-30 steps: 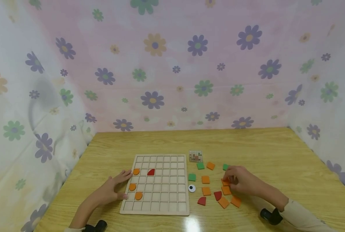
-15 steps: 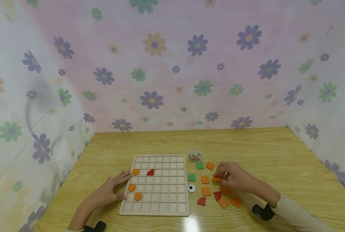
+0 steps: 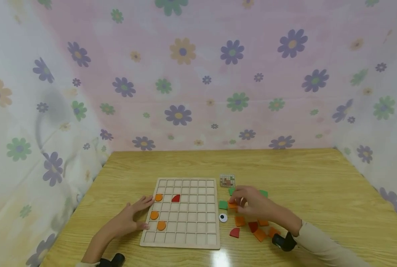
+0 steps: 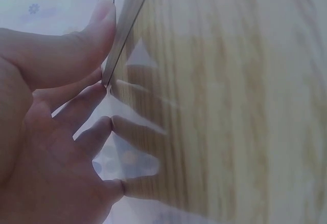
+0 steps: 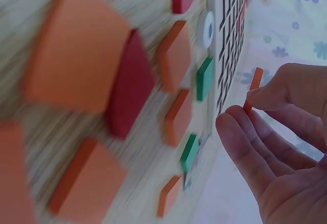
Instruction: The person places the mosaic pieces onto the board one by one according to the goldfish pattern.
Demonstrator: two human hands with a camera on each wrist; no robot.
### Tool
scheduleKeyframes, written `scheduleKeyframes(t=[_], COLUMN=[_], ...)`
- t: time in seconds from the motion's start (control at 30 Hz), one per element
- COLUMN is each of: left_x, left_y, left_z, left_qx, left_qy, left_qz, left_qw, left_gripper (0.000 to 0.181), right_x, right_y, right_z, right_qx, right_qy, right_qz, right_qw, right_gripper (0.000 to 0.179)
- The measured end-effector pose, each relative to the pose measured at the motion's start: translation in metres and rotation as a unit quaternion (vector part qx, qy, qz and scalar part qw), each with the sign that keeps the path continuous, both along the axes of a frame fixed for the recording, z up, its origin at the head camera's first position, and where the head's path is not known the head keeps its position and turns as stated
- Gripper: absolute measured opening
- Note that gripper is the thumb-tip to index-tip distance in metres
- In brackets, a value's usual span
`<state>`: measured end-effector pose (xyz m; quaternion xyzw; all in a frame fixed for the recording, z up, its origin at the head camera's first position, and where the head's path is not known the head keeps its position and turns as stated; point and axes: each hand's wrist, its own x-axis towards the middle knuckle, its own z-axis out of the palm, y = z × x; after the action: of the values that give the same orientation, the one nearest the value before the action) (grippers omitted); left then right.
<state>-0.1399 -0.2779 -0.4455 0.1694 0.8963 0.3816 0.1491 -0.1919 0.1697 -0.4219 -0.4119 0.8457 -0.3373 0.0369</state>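
My right hand (image 3: 258, 205) is raised over the loose pieces right of the board, pinching a thin orange tile (image 5: 255, 83) between thumb and fingers. The tile is seen edge-on in the right wrist view. A wooden grid board (image 3: 189, 217) lies flat on the table. On its left side sit three rounded orange pieces, one of them an orange disc (image 3: 161, 225), and further in a red quarter-circle (image 3: 176, 198). My left hand (image 3: 126, 221) rests at the board's left edge, fingers spread, with the thumb (image 4: 102, 17) touching the rim.
Right of the board lie a round eye piece (image 3: 223, 217), a green tile (image 3: 223, 204), a red quarter-circle (image 3: 234, 233) and several orange tiles (image 3: 260, 234), some partly hidden by my right hand. A small pattern card (image 3: 227, 180) is behind them. Patterned cloth surrounds the table.
My right hand has picked the orange tile up from the loose pieces and carried it left, towards the board. My left hand stays at the board's edge.
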Motion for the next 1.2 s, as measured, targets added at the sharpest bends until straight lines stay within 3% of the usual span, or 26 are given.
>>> scheduleKeyframes(t=[1.2], left_x=[0.0], left_y=[-0.001], left_z=[0.001], left_qx=[0.022], left_qy=[-0.006], left_qz=[-0.009], left_qw=[0.9997], left_gripper=[0.082], right_x=[-0.011], right_y=[-0.096], right_z=[-0.003], right_qx=[0.003], right_qy=[-0.026], right_qz=[0.03], right_qw=[0.9992], right_gripper=[0.015])
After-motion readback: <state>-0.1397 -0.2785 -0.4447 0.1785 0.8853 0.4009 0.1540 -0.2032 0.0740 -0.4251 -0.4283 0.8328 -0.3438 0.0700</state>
